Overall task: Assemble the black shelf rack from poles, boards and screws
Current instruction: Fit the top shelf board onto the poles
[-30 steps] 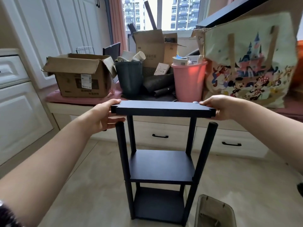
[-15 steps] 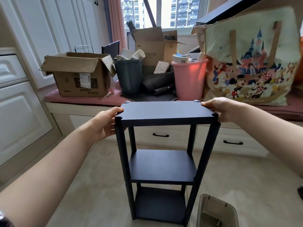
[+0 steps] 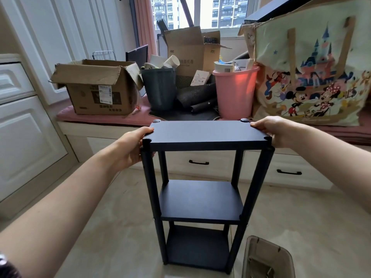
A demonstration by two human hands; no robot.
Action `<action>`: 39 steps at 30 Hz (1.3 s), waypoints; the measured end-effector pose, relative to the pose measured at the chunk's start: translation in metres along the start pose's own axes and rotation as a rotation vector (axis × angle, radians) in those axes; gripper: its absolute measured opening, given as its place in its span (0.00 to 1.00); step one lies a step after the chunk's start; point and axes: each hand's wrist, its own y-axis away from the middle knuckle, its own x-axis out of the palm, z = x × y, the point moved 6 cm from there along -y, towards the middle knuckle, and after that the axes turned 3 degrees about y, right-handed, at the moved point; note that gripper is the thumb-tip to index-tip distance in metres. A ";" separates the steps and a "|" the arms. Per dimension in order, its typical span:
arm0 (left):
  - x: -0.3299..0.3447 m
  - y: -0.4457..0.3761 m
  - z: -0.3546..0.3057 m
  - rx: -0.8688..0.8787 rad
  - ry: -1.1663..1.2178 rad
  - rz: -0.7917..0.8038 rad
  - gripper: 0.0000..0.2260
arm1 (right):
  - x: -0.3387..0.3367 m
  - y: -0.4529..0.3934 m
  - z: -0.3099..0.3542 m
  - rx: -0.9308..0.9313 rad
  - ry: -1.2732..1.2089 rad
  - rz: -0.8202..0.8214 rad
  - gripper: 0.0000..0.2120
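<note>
Shelf rack [image 3: 202,199]: matte black, rectangular boards

- Black rack [image 3: 202,199], centre of frame: three boards on four poles, upright on the floor.
- Left hand [image 3: 130,146] grips top board [image 3: 204,134] at its left edge.
- Right hand [image 3: 275,130] grips its right edge.
- Pink bucket [image 3: 234,93], upper centre-right.

A pink-cushioned window bench [image 3: 104,117] carries an open cardboard box [image 3: 100,87]; beside it stands a dark grey bin [image 3: 159,88], then a pink bucket [image 3: 235,93] stuffed with papers; a cartoon-printed tote bag [image 3: 309,77] leans at the right; a clear plastic container [image 3: 269,257] sits on the tiled floor [image 3: 120,227]; white cabinets [image 3: 26,127] line the left.
</note>
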 end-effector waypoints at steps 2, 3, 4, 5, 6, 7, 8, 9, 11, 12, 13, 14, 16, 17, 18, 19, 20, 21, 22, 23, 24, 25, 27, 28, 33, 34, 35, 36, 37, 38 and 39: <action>0.000 -0.001 -0.001 0.008 -0.016 -0.004 0.12 | 0.002 0.002 0.000 0.003 -0.004 -0.008 0.08; 0.000 -0.002 -0.001 0.014 -0.022 -0.005 0.12 | 0.002 0.002 0.000 0.004 -0.005 -0.013 0.08; -0.001 -0.002 -0.001 0.021 -0.026 -0.007 0.13 | 0.002 0.002 0.000 0.003 -0.001 -0.023 0.08; -0.001 -0.002 -0.001 0.027 -0.029 -0.009 0.13 | 0.002 0.003 0.000 0.002 0.010 -0.033 0.08; 0.000 -0.001 -0.001 0.030 -0.023 -0.006 0.14 | 0.003 0.003 0.000 -0.002 0.027 -0.042 0.07; 0.000 -0.001 0.000 0.028 -0.004 0.005 0.15 | 0.003 0.004 0.000 -0.010 0.045 -0.053 0.06; 0.001 0.000 0.001 0.019 0.033 0.030 0.16 | 0.004 0.004 0.000 -0.024 0.059 -0.067 0.05; 0.002 0.002 0.003 0.004 0.077 0.073 0.18 | 0.005 0.005 0.001 -0.042 0.068 -0.085 0.05; 0.001 0.005 0.007 -0.017 0.102 0.167 0.24 | 0.004 0.006 0.002 -0.075 0.076 -0.118 0.05; 0.000 0.007 0.008 -0.014 0.079 0.203 0.26 | 0.004 0.007 0.003 -0.089 0.071 -0.128 0.05; -0.001 0.009 0.008 -0.003 0.061 0.235 0.26 | 0.004 0.007 0.004 -0.100 0.064 -0.136 0.07; 0.000 0.010 0.008 0.009 0.054 0.258 0.24 | 0.003 0.007 0.005 -0.109 0.053 -0.140 0.08; 0.001 0.010 0.006 0.027 0.052 0.245 0.19 | 0.004 0.008 0.007 -0.118 0.047 -0.147 0.06; 0.001 0.009 0.004 0.033 0.049 0.216 0.17 | 0.004 0.009 0.007 -0.119 0.044 -0.149 0.05; 0.002 0.008 0.003 0.039 0.040 0.190 0.14 | 0.004 0.009 0.008 -0.119 0.040 -0.148 0.05; 0.002 0.006 0.003 0.044 0.027 0.171 0.12 | 0.004 0.009 0.008 -0.119 0.032 -0.144 0.06; 0.002 0.004 0.003 0.046 0.017 0.154 0.12 | 0.005 0.009 0.008 -0.119 0.022 -0.138 0.06; 0.002 0.003 0.003 0.045 0.010 0.137 0.12 | 0.005 0.010 0.008 -0.117 0.013 -0.133 0.07; 0.002 0.002 0.002 0.043 0.007 0.123 0.12 | 0.005 0.010 0.008 -0.115 0.006 -0.130 0.07; 0.003 0.002 0.001 0.040 0.005 0.112 0.12 | 0.006 0.011 0.008 -0.112 0.005 -0.129 0.06; 0.003 0.002 0.001 0.037 0.001 0.105 0.12 | 0.006 0.011 0.008 -0.110 0.005 -0.129 0.06; 0.003 0.001 0.000 0.037 -0.008 0.103 0.12 | 0.005 0.011 0.008 -0.109 0.004 -0.129 0.06; 0.004 0.001 -0.001 0.044 -0.040 0.096 0.13 | 0.005 0.011 0.008 -0.107 0.001 -0.134 0.06; 0.004 0.001 -0.002 0.050 -0.057 0.085 0.13 | 0.005 0.011 0.008 -0.106 0.005 -0.138 0.06; 0.004 0.001 -0.006 0.029 -0.088 0.011 0.12 | 0.005 0.011 0.008 -0.112 0.008 -0.149 0.09; 0.004 0.002 -0.007 0.024 -0.091 0.010 0.11 | 0.005 0.011 0.008 -0.111 0.006 -0.147 0.10; 0.005 0.003 -0.008 0.021 -0.096 0.009 0.11 | 0.005 0.012 0.008 -0.113 0.003 -0.143 0.10; 0.005 0.003 -0.008 0.021 -0.103 0.007 0.11 | 0.005 0.013 0.008 -0.115 -0.001 -0.141 0.11; 0.006 0.004 -0.009 0.023 -0.109 0.003 0.11 | 0.006 0.013 0.008 -0.119 -0.003 -0.139 0.11; 0.006 0.005 -0.009 0.025 -0.115 -0.003 0.11 | 0.006 0.013 0.008 -0.122 -0.003 -0.139 0.11; 0.006 0.005 -0.009 0.026 -0.121 -0.008 0.11 | 0.006 0.014 0.008 -0.123 0.001 -0.139 0.11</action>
